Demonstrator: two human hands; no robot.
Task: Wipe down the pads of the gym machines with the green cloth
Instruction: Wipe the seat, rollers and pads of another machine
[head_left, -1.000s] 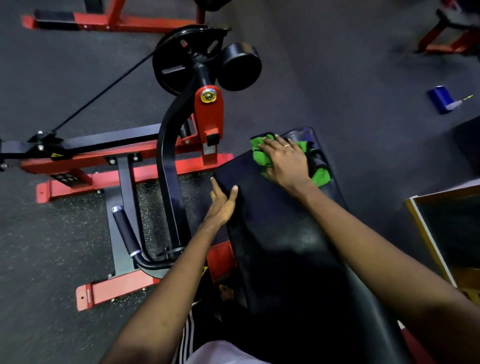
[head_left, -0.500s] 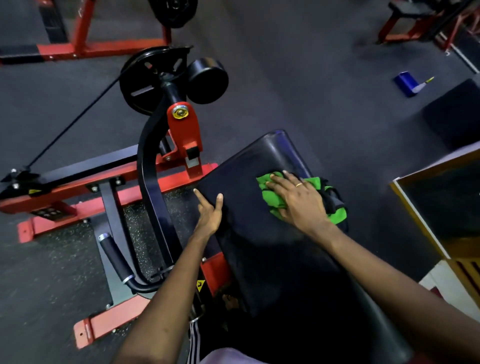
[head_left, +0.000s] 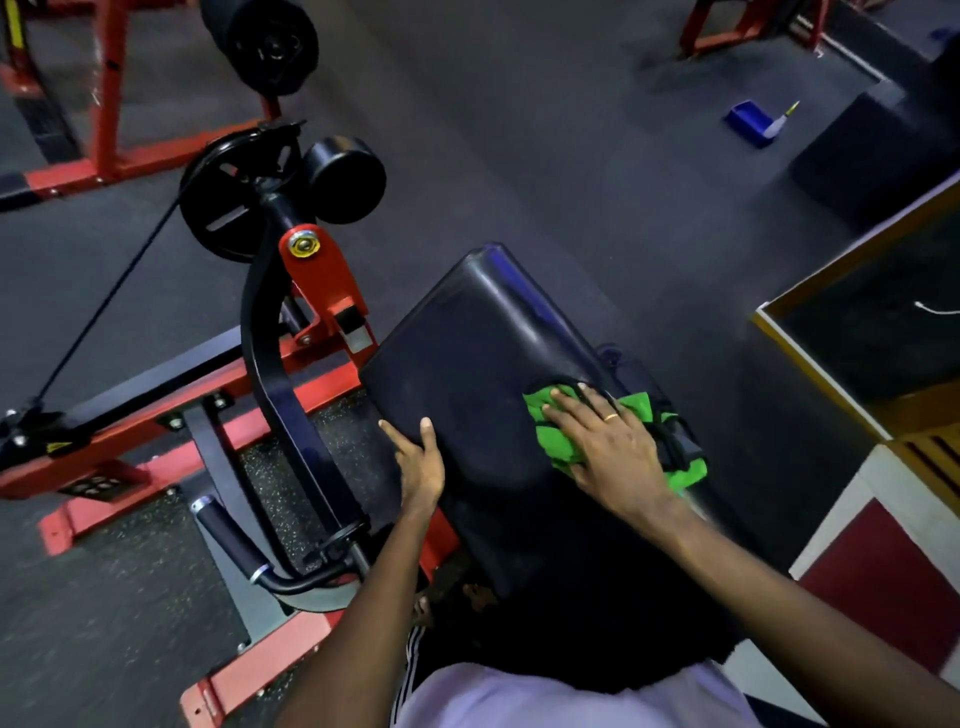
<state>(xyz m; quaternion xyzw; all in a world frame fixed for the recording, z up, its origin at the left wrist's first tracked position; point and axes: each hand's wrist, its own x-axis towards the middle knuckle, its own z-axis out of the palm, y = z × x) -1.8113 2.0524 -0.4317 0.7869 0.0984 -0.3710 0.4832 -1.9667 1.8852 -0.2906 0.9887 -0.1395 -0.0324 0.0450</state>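
Observation:
A long black pad (head_left: 467, 358) of a red and black gym machine slopes away from me in the middle of the head view. The green cloth (head_left: 558, 441) lies on the pad's right side. My right hand (head_left: 610, 447) presses flat on the cloth with straight, spread fingers and covers most of it. My left hand (head_left: 418, 462) rests on the pad's left edge, thumb on top and fingers down the side.
The machine's red frame (head_left: 156, 410), black curved arm (head_left: 270, 374), roller pad (head_left: 345, 179) and weight plate (head_left: 236, 192) stand left of the pad. A blue bottle (head_left: 750, 122) lies on the dark floor at the far right. A yellow-edged box (head_left: 857, 332) stands on the right.
My right hand has drawn the green cloth back along the pad from its far end towards me. My left hand stays on the pad's left edge.

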